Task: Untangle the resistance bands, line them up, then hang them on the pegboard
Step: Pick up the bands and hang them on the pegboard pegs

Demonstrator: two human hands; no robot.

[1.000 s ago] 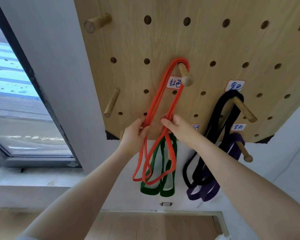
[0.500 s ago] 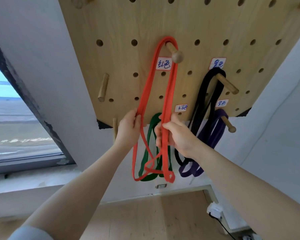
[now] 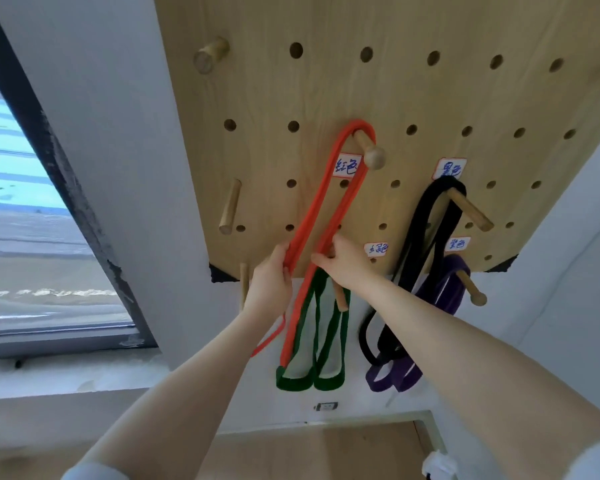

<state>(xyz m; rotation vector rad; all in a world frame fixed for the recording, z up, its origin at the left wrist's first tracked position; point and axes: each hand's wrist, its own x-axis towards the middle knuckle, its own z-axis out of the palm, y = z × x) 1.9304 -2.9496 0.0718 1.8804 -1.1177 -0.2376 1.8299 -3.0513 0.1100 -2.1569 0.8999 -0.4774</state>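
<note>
On the white wall we see the wooden pegboard (image 3: pixel 378 81). The red band (image 3: pixel 329 188) hangs from its round-knobbed peg (image 3: pixel 369 150). Below that peg our left hand (image 3: pixel 271 275) curls round the band's left strand and our right hand (image 3: pixel 343 261) pinches the right one. Lower down hang the green band (image 3: pixel 326 341) and, rightward, black (image 3: pixel 426 230) and purple (image 3: pixel 440 299).

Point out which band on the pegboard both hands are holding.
The red band, hung on the round-tipped peg. The left hand and right hand each grip a side; the green, black and purple bands hang untouched.
</note>
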